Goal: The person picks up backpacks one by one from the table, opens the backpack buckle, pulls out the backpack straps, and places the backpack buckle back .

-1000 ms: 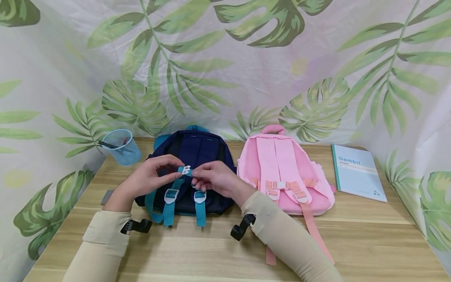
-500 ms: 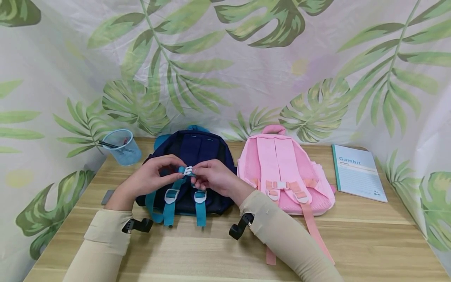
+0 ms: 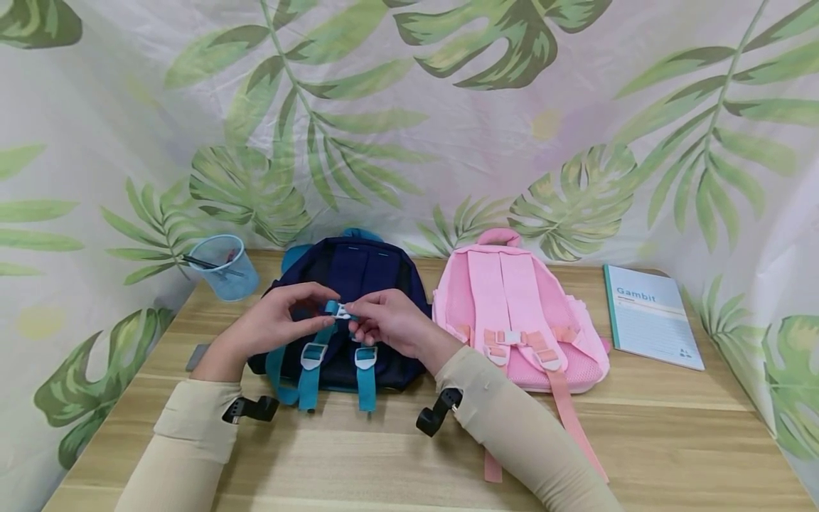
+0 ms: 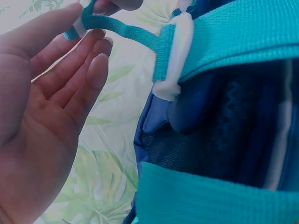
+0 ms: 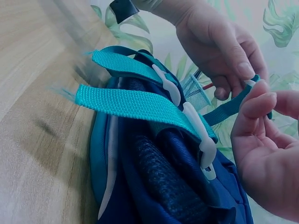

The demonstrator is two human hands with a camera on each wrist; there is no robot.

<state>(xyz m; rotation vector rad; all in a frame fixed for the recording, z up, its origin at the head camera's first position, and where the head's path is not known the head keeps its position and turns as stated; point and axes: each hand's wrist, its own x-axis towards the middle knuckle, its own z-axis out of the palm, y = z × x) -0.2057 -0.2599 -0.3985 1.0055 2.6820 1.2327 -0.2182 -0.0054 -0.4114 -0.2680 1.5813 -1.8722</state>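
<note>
A navy backpack [image 3: 358,270] lies back side up, with teal straps and white strap adjusters [image 3: 311,356]. Over it, both hands hold a small white buckle [image 3: 343,311] on a teal chest strap. My left hand [image 3: 284,316] pinches the buckle's left end between thumb and fingertips. From the other side my right hand [image 3: 397,320] pinches its right end, the other fingers curled under. In the left wrist view, a thin teal strap [image 4: 124,29] runs from the pinched end to the shoulder strap. Fingertips largely hide the buckle in the right wrist view [image 5: 251,83].
A pink backpack [image 3: 518,284] lies just right of the navy one, its salmon straps trailing toward the front. At the back left stands a blue mesh pen cup [image 3: 233,281] with pens. A notebook [image 3: 652,313] lies on the right of the wooden table [image 3: 358,462].
The white buckle has turned in the fingers, showing flatter, and sits slightly further right. Both hands keep their pinch and have barely moved.
</note>
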